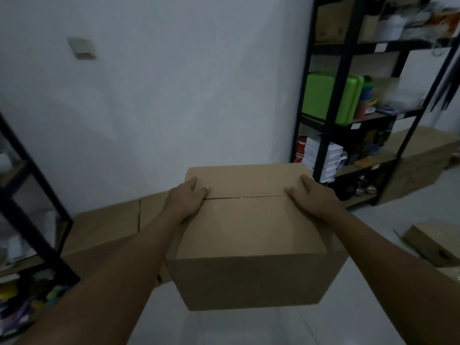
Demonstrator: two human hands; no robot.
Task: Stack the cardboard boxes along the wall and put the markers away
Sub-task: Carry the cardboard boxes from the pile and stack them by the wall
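Dim storeroom: pale tiled floor, white wall, black shelving at upper right. At centre frame, the left hand and right hand clasp the sides of a closed cardboard box, fingers curled over its top. A second box lies against the wall at lower left, another on the floor at right.

We see both arms stretched forward, bare to the elbow. The left hand lies palm down, its fingers curled inward to the right. The right hand mirrors it, with the thumb pointing left. Both hands grip the box at its upper side edges.
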